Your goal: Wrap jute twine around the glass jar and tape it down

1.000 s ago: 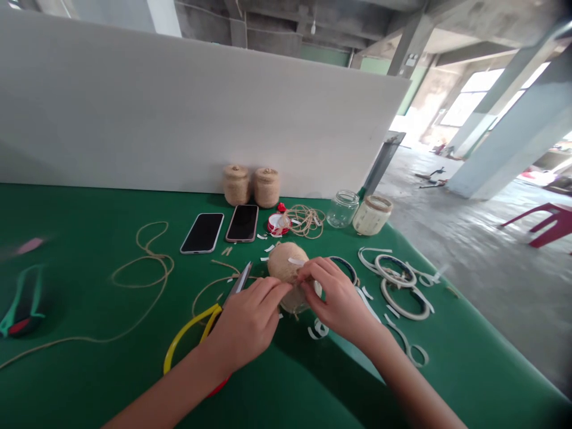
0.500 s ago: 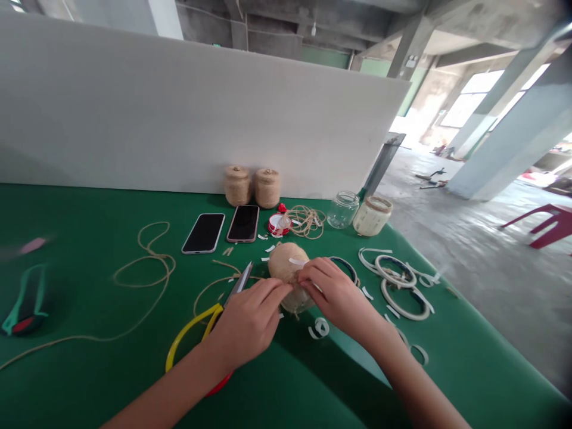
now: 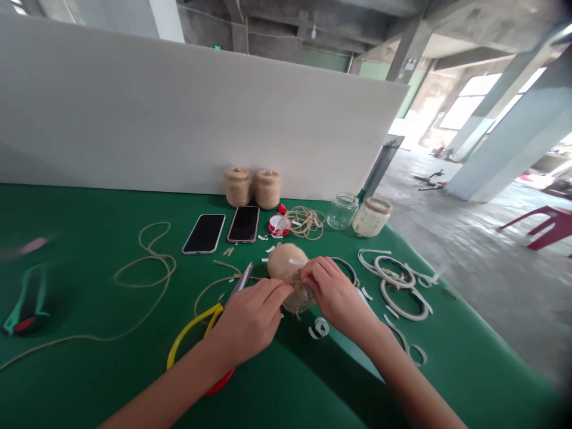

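Observation:
A glass jar [image 3: 286,260] partly wrapped in jute twine lies on its side on the green table, a white tape strip stuck on its wrapped part. My left hand [image 3: 255,313] has its fingers pinched together at the jar's near-left side. My right hand [image 3: 333,292] pinches at the jar's right side, around the edge of the wrapping. Whatever the fingertips of either hand hold is too small to make out. Scissors [image 3: 218,316] with yellow and red handles lie beside and partly under my left hand.
Two phones [image 3: 204,233], two twine-wrapped jars [image 3: 268,189], a clear glass jar [image 3: 342,210] and a pale jar [image 3: 372,216] stand or lie towards the back. Tape rolls [image 3: 404,298] and scraps lie right. Loose twine [image 3: 147,258] curls on the left. A white panel [image 3: 187,113] borders the table.
My right hand's fingertips have shifted slightly right on the jar, showing a little more glass between the hands. My left hand stays almost in place.

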Available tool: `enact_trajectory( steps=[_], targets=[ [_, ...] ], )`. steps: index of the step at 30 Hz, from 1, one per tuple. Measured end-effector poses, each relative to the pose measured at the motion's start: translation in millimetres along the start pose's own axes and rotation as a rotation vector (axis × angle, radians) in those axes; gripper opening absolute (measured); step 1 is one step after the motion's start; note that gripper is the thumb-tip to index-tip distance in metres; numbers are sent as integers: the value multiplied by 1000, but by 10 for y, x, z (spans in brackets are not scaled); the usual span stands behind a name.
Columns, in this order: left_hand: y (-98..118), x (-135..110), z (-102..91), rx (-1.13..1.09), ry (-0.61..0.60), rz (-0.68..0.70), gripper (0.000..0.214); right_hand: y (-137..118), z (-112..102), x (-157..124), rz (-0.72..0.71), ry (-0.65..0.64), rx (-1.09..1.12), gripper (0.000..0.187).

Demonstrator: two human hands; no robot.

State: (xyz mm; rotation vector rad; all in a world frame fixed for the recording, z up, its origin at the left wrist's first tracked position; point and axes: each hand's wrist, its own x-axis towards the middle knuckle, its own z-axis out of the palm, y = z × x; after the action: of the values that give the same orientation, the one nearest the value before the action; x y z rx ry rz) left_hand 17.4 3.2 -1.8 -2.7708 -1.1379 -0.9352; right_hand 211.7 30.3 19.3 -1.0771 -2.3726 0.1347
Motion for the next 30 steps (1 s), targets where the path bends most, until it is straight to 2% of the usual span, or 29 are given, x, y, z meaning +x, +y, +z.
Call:
enact_trajectory(
  steps=[8,13,17,24,30],
  targets=[
    [-8,35,4,54,-35,21,38,13,43,-4,70,58,59,14],
    [-4,115,-14,4,-134,-91,37,1,22,9,66,66,59,16],
    [5,196,-21,-60,-167,-140,34,-1,13,8,56,69,33,17],
    [-6,220,-5,-26,-215,-138,31,-8,44,-3,57,64,4,16],
    [-33,175,-4,14,-225,-97,42,-8,3,10,76,56,-3,15]
  ],
)
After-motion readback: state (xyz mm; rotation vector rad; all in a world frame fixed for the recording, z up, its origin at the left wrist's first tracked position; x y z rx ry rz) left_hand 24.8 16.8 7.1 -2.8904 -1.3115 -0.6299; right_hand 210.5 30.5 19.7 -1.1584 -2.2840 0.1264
